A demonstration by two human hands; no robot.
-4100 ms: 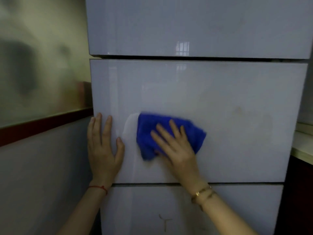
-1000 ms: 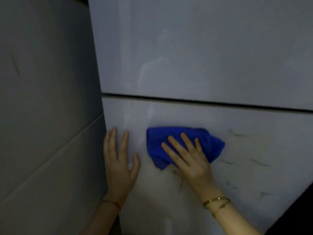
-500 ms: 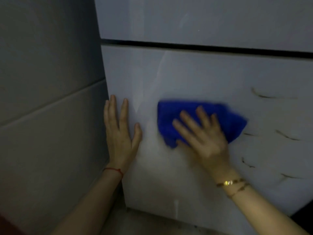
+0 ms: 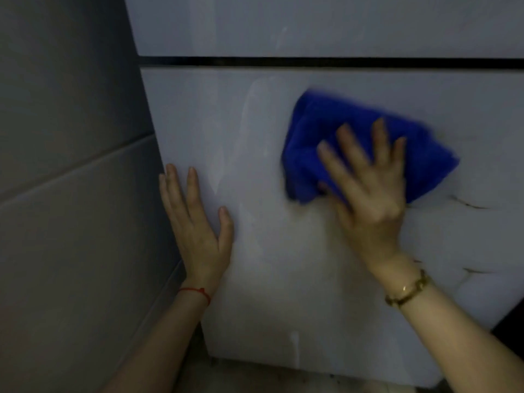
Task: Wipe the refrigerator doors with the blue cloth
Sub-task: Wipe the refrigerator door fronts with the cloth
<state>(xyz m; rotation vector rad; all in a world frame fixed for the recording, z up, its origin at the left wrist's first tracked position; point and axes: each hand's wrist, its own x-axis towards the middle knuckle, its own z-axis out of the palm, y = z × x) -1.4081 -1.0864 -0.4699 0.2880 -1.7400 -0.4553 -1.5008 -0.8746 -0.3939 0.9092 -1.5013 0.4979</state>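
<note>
The blue cloth (image 4: 320, 137) is bunched flat against the bottom refrigerator door (image 4: 269, 265), a pale glossy panel, in its upper right part. My right hand (image 4: 368, 194) presses on the cloth with fingers spread, palm over its lower edge. My left hand (image 4: 195, 222) lies flat and bare on the same door near its left edge, fingers pointing up. A black gap separates this door from the door above (image 4: 312, 24). The cloth's outline is blurred.
A grey tiled wall (image 4: 71, 165) runs close along the refrigerator's left side. Dark scuff marks (image 4: 467, 205) show on the door right of the cloth. A strip of dark floor (image 4: 255, 378) shows below the door's lower edge.
My right hand has slid the cloth to the right and upward across the bottom door. My left hand stays flat near the left edge. Four seconds ago both hands were on the middle door.
</note>
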